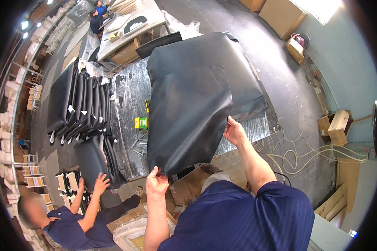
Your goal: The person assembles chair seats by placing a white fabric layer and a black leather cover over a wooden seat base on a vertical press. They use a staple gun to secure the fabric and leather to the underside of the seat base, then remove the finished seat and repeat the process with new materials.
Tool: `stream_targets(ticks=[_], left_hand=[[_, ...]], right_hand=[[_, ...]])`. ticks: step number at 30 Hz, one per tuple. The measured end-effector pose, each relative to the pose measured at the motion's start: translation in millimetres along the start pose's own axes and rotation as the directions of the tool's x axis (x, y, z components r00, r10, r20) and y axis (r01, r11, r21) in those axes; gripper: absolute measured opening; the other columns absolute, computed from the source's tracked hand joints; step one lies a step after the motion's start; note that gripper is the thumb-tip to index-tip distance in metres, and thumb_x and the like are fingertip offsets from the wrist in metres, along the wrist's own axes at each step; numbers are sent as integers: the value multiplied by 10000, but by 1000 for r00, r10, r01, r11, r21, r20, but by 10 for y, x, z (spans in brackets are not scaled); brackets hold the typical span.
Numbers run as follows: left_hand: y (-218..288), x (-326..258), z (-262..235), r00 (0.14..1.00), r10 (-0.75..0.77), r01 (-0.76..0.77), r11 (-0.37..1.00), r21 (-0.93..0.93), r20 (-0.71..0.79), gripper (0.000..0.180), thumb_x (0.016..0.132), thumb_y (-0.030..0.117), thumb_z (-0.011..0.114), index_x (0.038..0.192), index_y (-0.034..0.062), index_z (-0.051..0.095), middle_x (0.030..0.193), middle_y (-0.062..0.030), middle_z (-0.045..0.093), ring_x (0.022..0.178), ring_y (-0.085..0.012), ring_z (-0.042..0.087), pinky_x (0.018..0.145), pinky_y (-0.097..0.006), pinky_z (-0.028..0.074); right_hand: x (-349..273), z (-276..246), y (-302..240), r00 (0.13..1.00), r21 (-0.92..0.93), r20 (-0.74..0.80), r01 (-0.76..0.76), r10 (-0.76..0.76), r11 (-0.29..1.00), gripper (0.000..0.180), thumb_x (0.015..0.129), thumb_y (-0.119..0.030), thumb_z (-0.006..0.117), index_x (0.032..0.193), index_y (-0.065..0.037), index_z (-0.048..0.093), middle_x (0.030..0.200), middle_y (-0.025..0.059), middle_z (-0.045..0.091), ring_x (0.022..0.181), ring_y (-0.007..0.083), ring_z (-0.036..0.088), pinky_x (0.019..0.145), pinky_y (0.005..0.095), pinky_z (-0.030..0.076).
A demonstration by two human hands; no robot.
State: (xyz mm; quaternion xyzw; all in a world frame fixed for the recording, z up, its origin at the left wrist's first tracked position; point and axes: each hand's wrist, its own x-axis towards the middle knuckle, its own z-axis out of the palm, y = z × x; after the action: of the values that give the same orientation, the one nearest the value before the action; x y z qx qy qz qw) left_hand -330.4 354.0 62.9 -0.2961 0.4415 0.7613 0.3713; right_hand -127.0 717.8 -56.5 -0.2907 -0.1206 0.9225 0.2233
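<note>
A black leather-like sheet (188, 104) hangs between my two hands, its near edge lifted and sagging. My left hand (156, 184) pinches its near left corner between thumb and fingers. At the near right corner, my right hand (235, 131) grips the edge the same way. The far part of the sheet rests on more black material (249, 85), laid over the work table (130, 90), whose top is wrapped in clear film. Left of the sheet are a small yellow-green box (141, 122), a yellow-handled tool (147, 105) and several thin metal strips (140, 145).
Black padded panels (77, 102) stand stacked left of the table. A co-worker (77, 217) at the lower left reaches to a black cushion (90, 157). Pale hoses (295, 154) loop over the floor at right, near cardboard boxes (338, 126). Another table (148, 21) stands behind.
</note>
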Motion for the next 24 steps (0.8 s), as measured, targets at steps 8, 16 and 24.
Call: stream_targets(ticks=[8,16,24], left_hand=[[-130,53,-10,1000,19,-18,998,62,-16,143,1091,110,634,1196,47,709,1132,-87,787,1052,-264,760,939,-438,638],[-362,164,-124,999,-39,40,995,88,-17,164,1099,125,624,1222,52,704,1178,-89,783,1082,-258,753,954,-433,633],[-493,239,-40,995,-39,28,993,115,94,523,1030,181,716,1492,-3,556,1407,-186,690,1242,-361,688,1123,-530,523]], right_hand=[[-67,56,-330,979,-285,-17,188,-201,940,79,1095,-156,673,1130,-103,720,966,-1,777,802,104,736,706,303,612],[34,108,-515,940,-401,-191,187,-282,897,120,1091,-239,702,1150,-143,745,897,-50,726,679,80,655,581,261,511],[341,34,-905,925,-526,-198,179,-325,831,224,977,-242,780,1160,-114,774,1013,27,723,869,168,647,717,353,511]])
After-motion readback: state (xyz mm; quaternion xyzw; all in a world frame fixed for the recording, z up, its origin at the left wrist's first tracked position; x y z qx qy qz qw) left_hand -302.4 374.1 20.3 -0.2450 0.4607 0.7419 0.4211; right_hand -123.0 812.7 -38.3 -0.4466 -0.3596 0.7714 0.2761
